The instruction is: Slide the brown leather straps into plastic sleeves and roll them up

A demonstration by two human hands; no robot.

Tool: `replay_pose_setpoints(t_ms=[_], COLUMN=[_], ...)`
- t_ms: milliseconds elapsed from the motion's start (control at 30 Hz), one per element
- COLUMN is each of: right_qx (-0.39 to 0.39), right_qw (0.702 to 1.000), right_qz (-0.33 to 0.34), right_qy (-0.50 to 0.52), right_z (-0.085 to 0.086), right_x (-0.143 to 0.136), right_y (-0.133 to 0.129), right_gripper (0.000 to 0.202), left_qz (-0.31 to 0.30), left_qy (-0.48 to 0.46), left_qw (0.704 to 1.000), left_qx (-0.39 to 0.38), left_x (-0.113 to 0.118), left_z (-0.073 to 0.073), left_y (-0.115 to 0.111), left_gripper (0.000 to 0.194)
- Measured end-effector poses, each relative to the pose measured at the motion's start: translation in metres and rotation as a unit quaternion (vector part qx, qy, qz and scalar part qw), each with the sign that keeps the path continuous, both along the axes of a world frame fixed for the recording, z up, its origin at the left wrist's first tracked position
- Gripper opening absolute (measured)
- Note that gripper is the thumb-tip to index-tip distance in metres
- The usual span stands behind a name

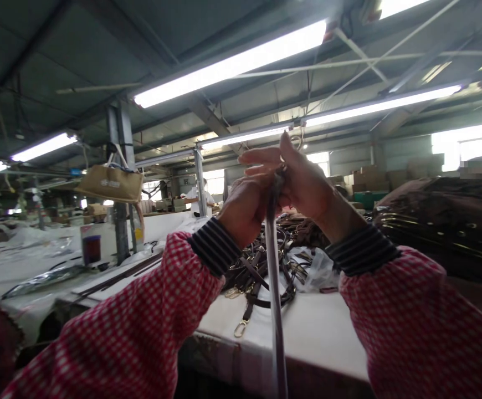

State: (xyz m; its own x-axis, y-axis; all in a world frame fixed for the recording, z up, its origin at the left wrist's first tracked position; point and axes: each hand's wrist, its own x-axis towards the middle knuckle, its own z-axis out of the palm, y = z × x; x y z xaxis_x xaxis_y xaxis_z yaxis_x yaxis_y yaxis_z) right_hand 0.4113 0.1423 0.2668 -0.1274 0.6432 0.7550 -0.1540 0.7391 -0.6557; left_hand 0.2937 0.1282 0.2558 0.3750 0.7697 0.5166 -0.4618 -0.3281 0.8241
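Both hands are raised together in front of me, above the table. My left hand (247, 202) is closed at the upper end of a long narrow strap (273, 277), some of its fingers stretched past it. From the other side my right hand (309, 185) pinches the same end, thumb pointing up. A thin metal ring or hook (296, 142) shows beside the right thumb; its lower part is hidden by the fingers. The strap hangs straight down past the table edge. Behind it lies a heap of dark straps (257, 269) with metal clasps, one snap hook (241, 328) near the front edge.
A white table (324, 321) stretches ahead of me. Clear plastic bags (322, 271) lie by the heap. Dark brown bags (444, 233) are piled at right. A tan bag (110, 184) hangs by a metal post (120, 233) at left. Another person (201, 197) is farther back.
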Motion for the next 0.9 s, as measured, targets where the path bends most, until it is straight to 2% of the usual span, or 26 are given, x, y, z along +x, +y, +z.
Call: replay_pose_setpoints(t_ms=[100,167,267,367,433,533,633,700,767,900], right_qx=[0.005,0.012,0.011,-0.016,-0.043,-0.098,-0.147,-0.168,-0.173,-0.139], right_qw=[0.997,0.996,0.998,0.997,0.991,0.978,0.976,0.976,0.976,0.982], right_qz=[0.037,0.033,0.031,0.070,0.123,0.183,0.153,0.118,0.100,0.072], right_qy=[-0.068,-0.080,-0.049,0.007,0.024,0.034,0.056,0.072,0.091,0.105], right_z=[-0.016,-0.024,-0.030,-0.037,-0.047,-0.079,-0.117,-0.137,-0.148,-0.154], right_x=[0.000,0.001,0.001,0.001,0.000,-0.003,-0.007,-0.009,-0.010,-0.012], right_y=[0.005,0.009,0.014,0.016,0.015,0.009,0.001,-0.004,-0.007,-0.007], right_gripper=[0.060,0.056,0.050,0.049,0.051,0.048,0.035,0.034,0.036,0.032], left_qz=[0.033,0.036,-0.001,-0.029,-0.002,0.076,0.132,0.148,0.146,0.139], left_qy=[-0.017,-0.013,0.002,0.041,0.056,0.037,0.026,0.044,0.065,0.058], left_qw=[0.999,0.999,1.000,0.997,0.994,0.989,0.980,0.979,0.981,0.983], left_qx=[-0.014,-0.009,0.021,0.061,0.090,0.124,0.144,0.133,0.113,0.106], left_x=[-0.001,-0.004,-0.010,-0.016,-0.019,-0.022,-0.026,-0.028,-0.030,-0.030], left_z=[-0.005,-0.009,-0.016,-0.020,-0.021,-0.022,-0.026,-0.030,-0.035,-0.039], left_y=[0.004,0.008,0.012,0.012,0.013,0.018,0.026,0.031,0.034,0.036], left_gripper=[0.028,0.030,0.021,0.005,0.004,0.013,0.019,0.026,0.029,0.017])
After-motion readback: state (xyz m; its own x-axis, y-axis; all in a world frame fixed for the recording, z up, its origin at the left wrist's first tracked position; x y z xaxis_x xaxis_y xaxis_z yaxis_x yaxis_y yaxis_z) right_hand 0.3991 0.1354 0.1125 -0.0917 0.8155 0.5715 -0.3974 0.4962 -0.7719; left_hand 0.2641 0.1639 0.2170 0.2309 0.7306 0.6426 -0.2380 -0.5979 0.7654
